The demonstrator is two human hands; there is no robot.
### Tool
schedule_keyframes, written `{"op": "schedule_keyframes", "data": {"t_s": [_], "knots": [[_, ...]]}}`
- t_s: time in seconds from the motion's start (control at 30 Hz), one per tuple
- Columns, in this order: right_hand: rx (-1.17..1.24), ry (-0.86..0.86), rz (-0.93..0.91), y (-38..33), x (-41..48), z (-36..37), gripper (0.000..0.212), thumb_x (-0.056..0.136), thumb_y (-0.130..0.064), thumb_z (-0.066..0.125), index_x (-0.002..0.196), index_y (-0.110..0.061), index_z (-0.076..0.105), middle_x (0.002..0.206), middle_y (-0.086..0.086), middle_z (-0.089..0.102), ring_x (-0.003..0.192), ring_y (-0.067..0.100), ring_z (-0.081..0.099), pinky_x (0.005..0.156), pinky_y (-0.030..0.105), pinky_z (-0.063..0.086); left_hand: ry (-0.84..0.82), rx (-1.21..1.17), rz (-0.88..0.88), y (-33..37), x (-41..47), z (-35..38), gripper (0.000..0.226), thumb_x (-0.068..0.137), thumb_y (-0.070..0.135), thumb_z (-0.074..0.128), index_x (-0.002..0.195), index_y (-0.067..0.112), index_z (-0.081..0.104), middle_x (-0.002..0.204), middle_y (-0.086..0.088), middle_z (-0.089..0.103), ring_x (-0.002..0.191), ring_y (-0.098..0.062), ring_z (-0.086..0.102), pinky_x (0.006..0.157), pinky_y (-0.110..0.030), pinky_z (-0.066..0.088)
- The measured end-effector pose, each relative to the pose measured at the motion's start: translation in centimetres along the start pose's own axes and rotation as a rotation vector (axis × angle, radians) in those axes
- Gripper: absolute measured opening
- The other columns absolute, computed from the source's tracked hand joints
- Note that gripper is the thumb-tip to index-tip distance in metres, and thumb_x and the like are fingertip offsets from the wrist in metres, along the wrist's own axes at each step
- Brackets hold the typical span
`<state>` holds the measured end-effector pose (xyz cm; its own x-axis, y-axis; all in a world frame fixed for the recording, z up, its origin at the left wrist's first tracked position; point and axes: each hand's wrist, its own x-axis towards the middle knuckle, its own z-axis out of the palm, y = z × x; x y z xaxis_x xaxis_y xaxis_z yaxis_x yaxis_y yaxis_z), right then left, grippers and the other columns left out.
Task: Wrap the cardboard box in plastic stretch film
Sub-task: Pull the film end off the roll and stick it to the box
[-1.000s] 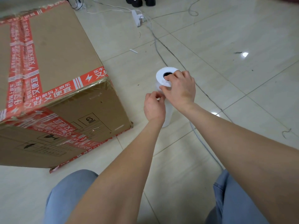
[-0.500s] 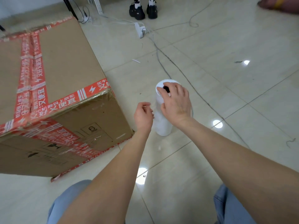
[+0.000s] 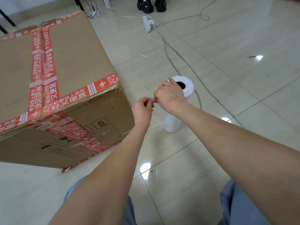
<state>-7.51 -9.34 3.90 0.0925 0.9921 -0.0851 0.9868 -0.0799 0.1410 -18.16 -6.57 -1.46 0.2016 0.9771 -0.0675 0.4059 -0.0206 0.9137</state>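
Scene: large brown cardboard box (image 3: 76,62) with red printed tape sat on the glossy beige tile floor (image 3: 227,78), left of centre, with one corner pointing at the camera. The box's brown faces looked bare and I couldn't make out any film on them.

White roll of plastic stretch film (image 3: 188,88) stood upright on the floor, just right of the box's near corner and apart from it. The dark core hole faced up.

Left hand (image 3: 142,109): fingers curled, thumb and forefinger closed in a pinch. The tips were between box and roll, near the roll's upper part. I couldn't tell what was in the pinch because anything there was too thin or clear to resolve.

Right hand (image 3: 170,96): in front of the roll's upper left side, fingers curled in towards the left hand's fingertips, nearly touching them. The thumb tip was up by the roll's rim. I couldn't tell whether it was clamped on the roll, on a film edge or on nothing.

Both forearms were bare and reached in from the bottom of the frame. Blue denim knees (image 3: 240,203) showed at the bottom edge.

Background: white power strip (image 3: 146,24) with grey cables (image 3: 168,57) running across the tiles past the roll. A pair of black shoes (image 3: 151,5) was at the top edge.
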Motion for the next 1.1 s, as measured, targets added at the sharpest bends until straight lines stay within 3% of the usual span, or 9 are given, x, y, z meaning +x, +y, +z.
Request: {"op": "schedule_keyframes", "data": {"t_s": [0.2,0.4,0.57,0.7,0.77,0.83,0.93,1.03,1.1], "knots": [[0.297,0.052,0.123,-0.4,1.0,-0.4,0.023,0.099,-0.022,0.044,0.108,-0.025,0.065,0.109,-0.003,0.066,0.115,0.016,0.051,0.117,0.029,0.009,-0.025,0.080,0.036,-1.1,0.1,-1.2,0.009,0.088,0.019,0.065,0.093,0.013,0.070,0.089,0.005,0.068,0.075,-0.007,0.055,0.064,-0.008,0.039],[0.370,0.046,0.114,-1.3,1.1,-1.1,0.027,0.093,-0.016,0.042,0.100,-0.025,0.067,0.104,-0.006,0.068,0.107,0.013,0.057,0.117,0.027,0.006,-0.180,-0.064,-0.068,-1.0,-0.5,-0.9,0.020,0.087,0.026,0.066,0.104,0.016,0.059,0.100,0.003,0.064,0.058,-0.007,0.066,0.049,-0.019,0.048],[0.252,0.164,0.151,-1.5,0.6,-0.2,0.026,0.094,-0.029,0.051,0.119,-0.028,0.060,0.131,0.001,0.048,0.126,0.024,0.035,0.115,0.038,0.015,0.000,-0.274,-0.208,-0.8,0.2,-0.5,0.019,0.099,0.014,0.048,0.091,0.001,0.060,0.084,-0.011,0.066,0.062,-0.013,0.067,0.054,-0.019,0.056],[0.267,0.065,0.529,0.4,-0.2,-0.1,0.083,0.076,-0.061,0.065,0.142,-0.024,0.030,0.150,0.008,0.020,0.140,0.036,0.016,0.111,0.051,0.016,0.054,-0.282,-0.247,-0.9,0.3,0.2,0.022,0.099,0.010,0.041,0.093,0.002,0.060,0.082,-0.011,0.064,0.066,-0.018,0.066,0.062,-0.023,0.058],[0.366,-0.048,0.653,1.4,-0.4,-0.5,0.098,0.070,-0.070,0.064,0.145,-0.023,0.022,0.148,0.010,0.020,0.133,0.039,0.029,0.097,0.045,0.033,0.096,-0.302,-0.291,-0.5,0.3,0.7,0.024,0.100,0.009,0.035,0.093,0.003,0.057,0.077,-0.008,0.060,0.064,-0.019,0.065,0.062,-0.025,0.057],[0.454,-0.105,0.667,2.2,-0.4,-0.7,0.096,0.071,-0.064,0.067,0.144,-0.022,0.021,0.140,0.010,0.027,0.116,0.035,0.047,0.078,0.035,0.036,0.123,-0.296,-0.326,-0.2,0.4,1.1,0.023,0.099,0.008,0.031,0.093,0.004,0.054,0.071,-0.005,0.056,0.060,-0.018,0.063,0.061,-0.026,0.056],[0.513,-0.118,0.577,2.9,-0.5,-0.9,0.086,0.073,-0.042,0.070,0.143,-0.027,0.023,0.141,0.007,0.026,0.116,0.033,0.044,0.074,0.033,0.037,0.148,-0.284,-0.359,0.0,0.4,1.5,0.022,0.097,0.007,0.029,0.095,0.005,0.051,0.070,-0.005,0.053,0.058,-0.018,0.062,0.057,-0.024,0.054],[0.514,-0.156,0.444,3.7,-0.7,-1.0,0.084,0.073,-0.025,0.067,0.143,-0.035,0.023,0.149,-0.001,0.018,0.132,0.034,0.024,0.087,0.037,0.041,0.178,-0.235,-0.374,0.2,0.3,1.6,0.020,0.097,0.009,0.030,0.096,0.008,0.050,0.081,-0.011,0.059,0.063,-0.024,0.063,0.049,-0.019,0.047],[0.442,-0.202,0.391,4.1,-0.5,-1.2,0.085,0.073,-0.019,0.064,0.143,-0.040,0.020,0.153,0.000,0.009,0.142,0.038,0.004,0.108,0.048,0.027,0.179,-0.199,-0.368,0.2,0.3,1.6,0.020,0.098,0.011,0.030,0.096,0.010,0.049,0.091,-0.016,0.060,0.065,-0.027,0.062,0.047,-0.018,0.043]]}}
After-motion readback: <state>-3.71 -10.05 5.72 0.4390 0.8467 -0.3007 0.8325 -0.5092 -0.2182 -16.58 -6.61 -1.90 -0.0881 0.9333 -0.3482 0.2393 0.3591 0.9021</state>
